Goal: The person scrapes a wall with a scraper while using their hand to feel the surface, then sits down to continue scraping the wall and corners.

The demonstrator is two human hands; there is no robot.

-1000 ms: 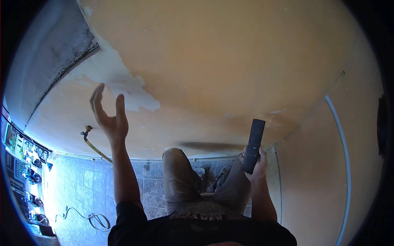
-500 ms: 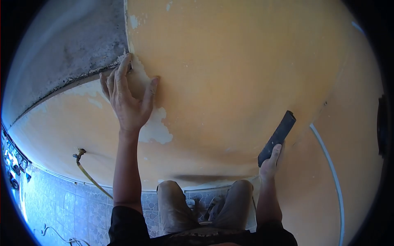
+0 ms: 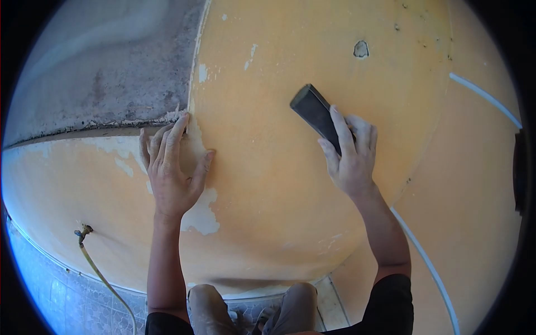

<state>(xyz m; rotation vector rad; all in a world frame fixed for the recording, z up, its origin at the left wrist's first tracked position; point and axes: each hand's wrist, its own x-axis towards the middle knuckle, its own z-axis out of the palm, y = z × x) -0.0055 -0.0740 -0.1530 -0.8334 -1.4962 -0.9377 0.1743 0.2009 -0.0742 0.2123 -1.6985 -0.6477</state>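
Note:
My left hand [image 3: 173, 170] lies flat, fingers spread, against an orange-painted wall [image 3: 290, 184], at the edge of a patch of peeled paint [image 3: 200, 215] showing white underneath. My right hand [image 3: 352, 156] is raised against the wall to the right and grips a dark flat sanding block [image 3: 316, 114], whose top end points up and left. The block rests on or very near the orange surface. Small chips of missing paint [image 3: 251, 53] dot the wall above both hands.
Bare grey plaster [image 3: 111, 72] fills the upper left above a ledge. A wall tap with a yellowish hose [image 3: 89, 251] hangs at lower left over a tiled floor [image 3: 72, 301]. A white pipe [image 3: 430, 268] runs along the right corner. My knees [image 3: 251, 307] show below.
My view tilted up the wall. My right hand rose with the sanding block from beside my leg to the wall. My left hand went from the air to flat on the wall.

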